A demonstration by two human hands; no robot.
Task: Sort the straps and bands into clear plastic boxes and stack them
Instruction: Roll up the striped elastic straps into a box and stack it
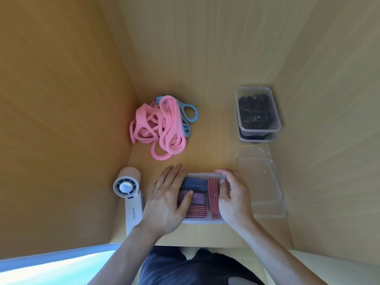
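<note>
The hand fan lies at the desk's left edge near the front. The left forearm covers the lower end of its handle. Further back along the left edge is a tangled pile of pink bands, which partly buries the grey-blue bands.

The clear box sits at the front edge, centred, and is filled with striped straps standing on edge.
- The left hand lies flat over the box's left side with fingers straight. Its thumb rests on the straps, and it hides the left wall.
- The right hand grips the right wall with fingers curled over the rim.

Just right of the box, see-through lids overlap; their number is hard to make out. In the back right corner are two stacked boxes. The lower one is mostly hidden, and the black straps inside read only as a dark mass.

Upright panels close the left, back and right edges. Bare surface shows between the pile and the stack.
</note>
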